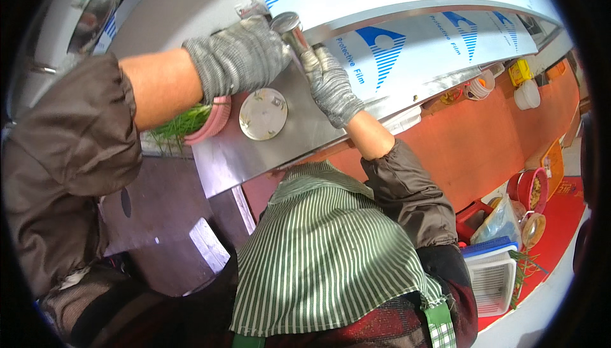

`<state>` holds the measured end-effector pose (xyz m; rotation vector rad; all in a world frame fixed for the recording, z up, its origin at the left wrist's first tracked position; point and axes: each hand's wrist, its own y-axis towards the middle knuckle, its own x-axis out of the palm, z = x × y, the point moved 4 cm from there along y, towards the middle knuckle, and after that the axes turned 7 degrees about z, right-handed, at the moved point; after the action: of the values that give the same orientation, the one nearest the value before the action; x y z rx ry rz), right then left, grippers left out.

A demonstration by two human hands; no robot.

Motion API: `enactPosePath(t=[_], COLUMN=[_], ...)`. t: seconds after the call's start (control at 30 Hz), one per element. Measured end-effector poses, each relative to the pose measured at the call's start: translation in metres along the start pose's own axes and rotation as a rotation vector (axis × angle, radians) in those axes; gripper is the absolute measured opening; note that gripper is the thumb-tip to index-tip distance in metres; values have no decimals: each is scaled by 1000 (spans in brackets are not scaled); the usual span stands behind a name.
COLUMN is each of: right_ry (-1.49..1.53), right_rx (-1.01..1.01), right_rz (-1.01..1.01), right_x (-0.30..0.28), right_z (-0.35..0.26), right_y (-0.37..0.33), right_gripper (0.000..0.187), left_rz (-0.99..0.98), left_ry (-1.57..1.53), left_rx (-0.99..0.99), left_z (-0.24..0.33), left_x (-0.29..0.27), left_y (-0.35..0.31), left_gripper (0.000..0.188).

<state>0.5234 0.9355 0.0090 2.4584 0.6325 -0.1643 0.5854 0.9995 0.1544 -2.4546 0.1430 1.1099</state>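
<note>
Both of my hands wear grey knitted gloves and meet above the steel counter [224, 162]. Between them is a slim metal can [296, 37] with a silver end and a dark reddish side. My left hand [251, 52] is closed against the can at its upper end. Lower down, my right hand [328, 87] wraps round it with closed fingers. A round plate [263, 116] with a floral pattern lies on the counter below my left hand. Beside it, partly behind my left forearm, a pink basket [219, 116] holds long green leaves [181, 124].
A steel unit with blue-printed film [382, 49] stands ahead and to the right. Along an orange-red surface [433, 144] sit white tubs [527, 95] and a yellow container [520, 72]. At lower right are a red bowl [541, 186] and a white basket [493, 287].
</note>
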Motion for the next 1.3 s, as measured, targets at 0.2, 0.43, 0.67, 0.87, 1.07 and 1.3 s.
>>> enactPosePath(t=[0.2, 0.43, 0.67, 0.87, 1.07, 1.3], right_ry=[544, 523, 824, 38, 202, 93], right_rx=[303, -133, -135, -179, -6, -183], right_rz=[-306, -383, -459, -117, -200, -191], right_x=[-26, -6, -1, -22, -18, -15], right_z=[23, 39, 24, 18, 28, 33], right_y=[11, 50, 81, 82, 71, 68], right_gripper=[40, 31, 30, 28, 27, 27], left_rz=[284, 602, 469, 684, 751, 624], left_ry=[121, 15, -34, 459, -488, -802], left_rx=[-111, -347, -485, -375, -461, -593], left_z=[5, 21, -24, 84, 160, 189], left_x=[-12, 10, 2, 46, 74, 79], left_y=[-23, -28, -66, -84, -64, -52], left_gripper=[19, 20, 22, 30, 20, 13])
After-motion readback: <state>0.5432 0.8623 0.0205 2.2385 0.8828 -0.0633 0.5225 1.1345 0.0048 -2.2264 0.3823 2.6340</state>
